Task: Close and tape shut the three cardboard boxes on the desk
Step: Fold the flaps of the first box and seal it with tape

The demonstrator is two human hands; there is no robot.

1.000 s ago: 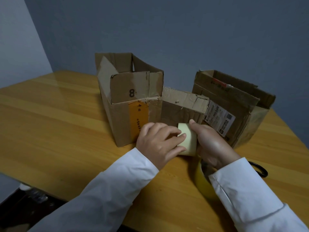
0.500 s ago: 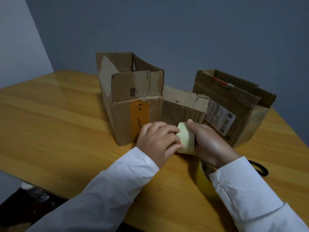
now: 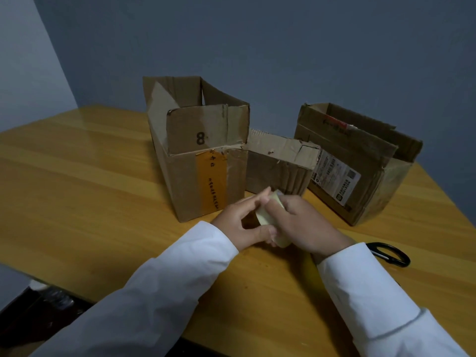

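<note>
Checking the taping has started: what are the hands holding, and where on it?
A pale tape roll, held by both hands: the right hand around its outer band, the left hand's fingers at its near edge.

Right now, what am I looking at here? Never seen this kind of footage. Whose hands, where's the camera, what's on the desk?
No machine here: a person in white sleeves works with bare hands. The one camera sits on their head, looking forward and down.

On the wooden desk stand three brown cardboard boxes, all with flaps open: a tall one marked 8 with an orange strip, a low torn one behind the hands, and one with a white shipping label on the right. Black-handled scissors lie near the right sleeve.

The left hand and right hand together hold a pale yellowish roll of tape, apparently picking at it for the loose end.
</note>
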